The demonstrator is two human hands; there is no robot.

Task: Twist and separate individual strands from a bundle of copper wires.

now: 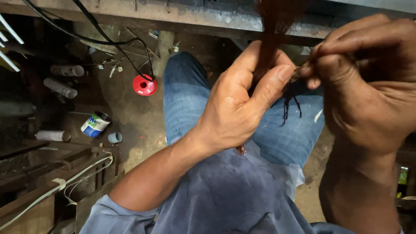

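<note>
- Left hand (236, 108): closed around a bundle of reddish-brown strands (269, 43), thumb pressed against the bundle from the right side. The bundle rises out of the fist toward the top edge of the view; a short frayed end (240, 150) shows below the heel of the hand.
- Right hand (368, 82): fingers pinched narrow on dark thin strands (291, 99) just beside the left thumb. Loose ends hang down over the lap.
- Both hands are held close together above the person's jeans (186, 99) and grey-blue shirt (234, 195).
- Floor, left of the knee: a red round spool (144, 85) with a black cable (108, 39) leading to it, a small printed tin (95, 124), and a pale blue cap (115, 137) just beside the tin.
- Far left: grey cylinders (60, 88) lying apart on dark ground.
</note>
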